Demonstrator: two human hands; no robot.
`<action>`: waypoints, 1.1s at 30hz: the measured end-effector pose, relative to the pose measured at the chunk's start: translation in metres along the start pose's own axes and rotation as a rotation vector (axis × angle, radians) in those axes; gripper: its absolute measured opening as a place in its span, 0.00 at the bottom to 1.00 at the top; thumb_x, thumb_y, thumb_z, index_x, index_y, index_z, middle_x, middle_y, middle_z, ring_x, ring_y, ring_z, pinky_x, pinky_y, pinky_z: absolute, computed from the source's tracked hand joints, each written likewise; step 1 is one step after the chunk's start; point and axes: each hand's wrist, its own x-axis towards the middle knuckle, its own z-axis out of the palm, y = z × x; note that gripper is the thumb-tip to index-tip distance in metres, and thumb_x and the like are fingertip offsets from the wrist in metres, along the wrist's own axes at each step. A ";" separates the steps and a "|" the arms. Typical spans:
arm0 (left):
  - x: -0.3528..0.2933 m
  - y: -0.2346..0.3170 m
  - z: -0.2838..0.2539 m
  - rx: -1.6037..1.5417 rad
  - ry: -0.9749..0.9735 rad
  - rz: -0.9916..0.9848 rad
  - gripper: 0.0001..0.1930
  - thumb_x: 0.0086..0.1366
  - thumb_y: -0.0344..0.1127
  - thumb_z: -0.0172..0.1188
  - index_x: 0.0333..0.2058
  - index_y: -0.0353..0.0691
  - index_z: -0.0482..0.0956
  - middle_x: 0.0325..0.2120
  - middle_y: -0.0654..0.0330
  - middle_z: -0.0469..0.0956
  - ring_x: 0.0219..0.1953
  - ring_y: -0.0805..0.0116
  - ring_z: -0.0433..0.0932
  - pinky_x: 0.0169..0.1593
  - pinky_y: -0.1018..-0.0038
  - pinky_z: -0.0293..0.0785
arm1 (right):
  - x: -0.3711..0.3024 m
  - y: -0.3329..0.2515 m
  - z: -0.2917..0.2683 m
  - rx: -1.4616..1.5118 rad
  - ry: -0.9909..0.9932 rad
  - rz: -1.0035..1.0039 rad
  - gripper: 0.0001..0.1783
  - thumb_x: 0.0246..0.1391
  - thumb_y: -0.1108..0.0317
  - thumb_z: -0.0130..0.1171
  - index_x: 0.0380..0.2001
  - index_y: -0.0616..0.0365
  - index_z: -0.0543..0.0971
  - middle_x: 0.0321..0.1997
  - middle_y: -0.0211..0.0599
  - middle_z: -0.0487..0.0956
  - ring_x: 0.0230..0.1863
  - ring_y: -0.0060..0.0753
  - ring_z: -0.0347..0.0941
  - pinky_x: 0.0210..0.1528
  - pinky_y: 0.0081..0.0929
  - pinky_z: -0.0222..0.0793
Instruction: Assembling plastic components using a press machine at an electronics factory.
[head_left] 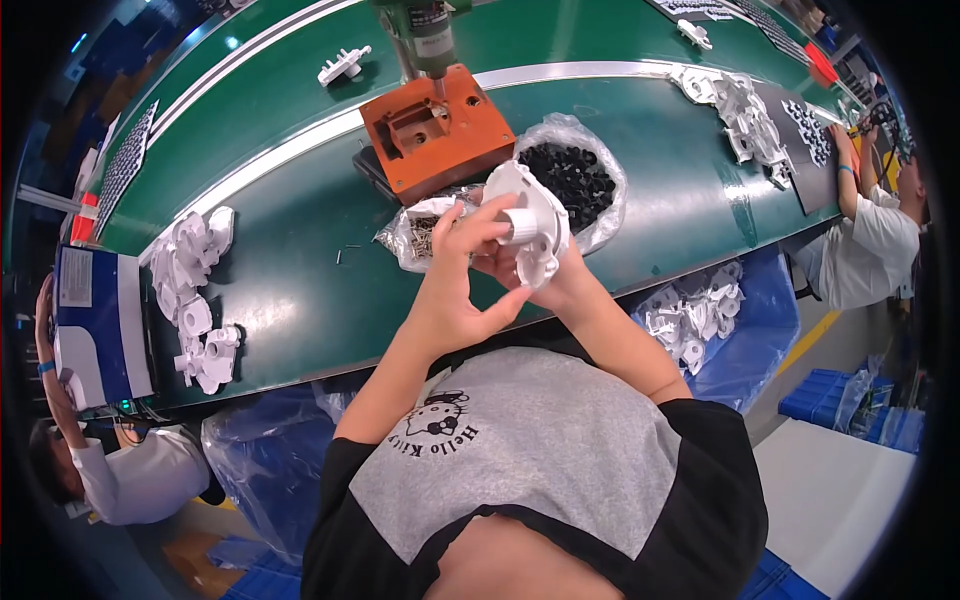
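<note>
White plastic housing: I am seeing it being held up off the green conveyor table, just in front of the chest, so both hands can be working on it at once.
Right hand: I am reading it as cupping the housing from below and behind, fingers closed on the lower edge, so that the short round stub is facing the other hand.
Left hand: it is coming in from the near-left of the grip, fingertips pinching at the stub; whether a small piece is sitting between them, I cannot tell.
Bag of small metal parts: it is lying open just beyond the left fingertips, touching distance away, likely kept there for quick picking.
Bag of black round parts: it is sitting just past the housing, on the far-right of the grip, mouth open upward.
Orange fixture block: it is standing farther out from the grip, under a green press column, its recess turned up as if for seating a part.
Pile of white mouldings: it is waiting well to the left of the grip, on the near edge of the table.
Blue-lined bin of white parts: it is hanging below and right of the grip.
Other workers: one is sitting far left, one far right, both well apart from these hands.
</note>
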 end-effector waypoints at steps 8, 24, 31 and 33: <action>-0.008 -0.021 -0.019 0.216 0.099 -0.171 0.29 0.52 0.23 0.64 0.55 0.37 0.68 0.55 0.50 0.66 0.54 0.61 0.70 0.46 0.72 0.75 | -0.007 0.012 0.020 -0.119 0.031 0.053 0.19 0.65 0.56 0.43 0.51 0.53 0.71 0.47 0.32 0.77 0.45 0.32 0.75 0.44 0.30 0.70; 0.070 -0.097 -0.047 0.957 0.093 -0.039 0.09 0.55 0.31 0.59 0.34 0.37 0.70 0.36 0.49 0.77 0.43 0.49 0.76 0.47 0.58 0.71 | -0.023 -0.061 -0.046 -2.129 0.626 -0.446 0.07 0.51 0.67 0.60 0.33 0.55 0.79 0.31 0.39 0.75 0.33 0.43 0.74 0.35 0.35 0.69; 0.078 -0.113 -0.058 0.850 0.064 -0.009 0.10 0.60 0.36 0.59 0.36 0.38 0.71 0.38 0.48 0.77 0.47 0.47 0.76 0.50 0.57 0.70 | -0.016 -0.068 -0.057 -2.024 0.560 -0.628 0.04 0.52 0.74 0.59 0.32 0.61 0.77 0.29 0.37 0.75 0.27 0.36 0.75 0.32 0.29 0.70; 0.078 -0.108 -0.057 0.804 0.056 -0.045 0.09 0.61 0.36 0.58 0.36 0.38 0.72 0.40 0.48 0.77 0.48 0.48 0.75 0.50 0.56 0.69 | -0.014 -0.072 -0.056 -1.906 0.586 -0.618 0.04 0.53 0.74 0.58 0.33 0.62 0.77 0.30 0.38 0.77 0.28 0.31 0.76 0.32 0.27 0.70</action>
